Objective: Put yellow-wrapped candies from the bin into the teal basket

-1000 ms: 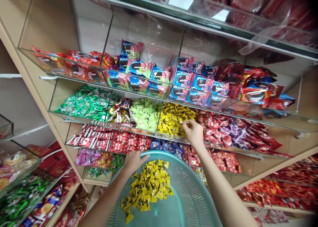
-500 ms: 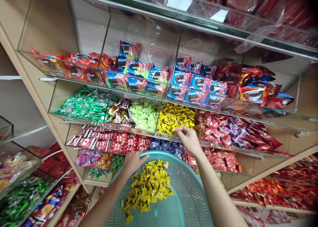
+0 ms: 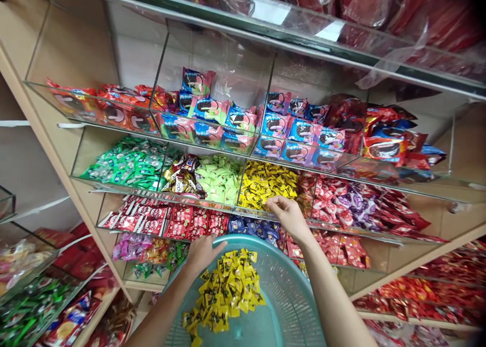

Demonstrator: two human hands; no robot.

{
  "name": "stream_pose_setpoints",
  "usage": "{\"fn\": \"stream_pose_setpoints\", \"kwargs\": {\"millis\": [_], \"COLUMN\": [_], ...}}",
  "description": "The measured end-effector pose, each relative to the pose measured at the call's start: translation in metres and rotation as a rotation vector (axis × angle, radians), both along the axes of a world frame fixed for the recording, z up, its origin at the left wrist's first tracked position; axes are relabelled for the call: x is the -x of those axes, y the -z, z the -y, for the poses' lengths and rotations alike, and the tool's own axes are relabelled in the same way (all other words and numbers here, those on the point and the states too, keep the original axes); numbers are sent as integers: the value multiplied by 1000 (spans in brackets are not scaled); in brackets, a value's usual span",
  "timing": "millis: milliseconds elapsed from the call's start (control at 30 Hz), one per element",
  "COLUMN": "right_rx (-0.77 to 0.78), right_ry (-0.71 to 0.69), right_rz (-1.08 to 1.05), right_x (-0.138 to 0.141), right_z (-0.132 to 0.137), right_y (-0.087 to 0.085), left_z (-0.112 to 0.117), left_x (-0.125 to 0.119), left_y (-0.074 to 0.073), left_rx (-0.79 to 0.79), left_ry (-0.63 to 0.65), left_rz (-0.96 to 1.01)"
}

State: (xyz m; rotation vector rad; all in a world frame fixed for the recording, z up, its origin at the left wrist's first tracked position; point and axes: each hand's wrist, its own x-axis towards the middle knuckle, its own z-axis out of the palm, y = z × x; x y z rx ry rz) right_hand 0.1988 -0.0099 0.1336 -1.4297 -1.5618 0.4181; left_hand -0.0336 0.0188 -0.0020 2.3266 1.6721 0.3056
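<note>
A teal plastic basket (image 3: 292,306) with a perforated wall holds a pile of yellow wrapped candies (image 3: 235,286). My left hand (image 3: 201,253) is wrapped over the basket's far-left rim, thumb along the edge. On the shelf above, more yellow candies (image 3: 268,182) fill one glass-walled compartment. My right hand (image 3: 287,213) is at the front glass of that compartment, fingers bent and pinched together by the lower edge of the candies. Whatever lies between its fingertips is too small to make out.
Light green candies (image 3: 219,177) and green-wrapped candies (image 3: 129,160) lie to the left on the same shelf; red and purple candies (image 3: 353,200) lie right. Packaged cookies (image 3: 239,117) stand on the glass shelf above. Red packets (image 3: 197,220) and blue-wrapped candies (image 3: 254,228) sit below.
The view has shifted slightly, so the shelves sit a little lower. My right hand stays at the yellow candies with its fingers slightly lower; my left hand keeps hold of the rim.
</note>
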Motion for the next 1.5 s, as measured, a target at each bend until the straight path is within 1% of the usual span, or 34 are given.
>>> {"fn": "stream_pose_setpoints", "kwargs": {"millis": [167,367,500,633,767,867,967,1033,1133,1233,1300,1367,1500], "right_rx": [-13,-37,-23,-8,-31,-14,124,266,428,502,542,584,660], "right_ry": [59,50,36,4,27,-43,-197,-327,-470,-505,-515,-516,-529], "right_rz": [24,-3,-29,-139,-284,-348,-313,-225,-71,19,39,44,51], "right_x": [1,4,5,5,6,9,16,22,29,32,33,33,36], "right_z": [1,4,4,9,24,37,46,46,40,31,27,26,25], "right_y": [3,2,1,-1,-5,-7,-5,4,31,61,75,83,91], "left_z": [-1,-2,-2,0,1,1,1,0,1,2,1,1,0], "left_x": [1,1,1,0,-1,-1,-1,-1,-1,-2,-2,-2,-2], "left_y": [1,5,5,2,-2,-2,-2,-1,-1,-2,-3,-3,-3], "left_rx": [13,-29,-30,-3,21,21,8,3,-8,-5,1,11,19], "left_ry": [9,10,10,-2,-17,-9,-7,-4,-6,-17,-14,-6,-2], "left_rz": [4,0,1,2,8,4,-6,-14,-31,-32,-30,-36,-45]}}
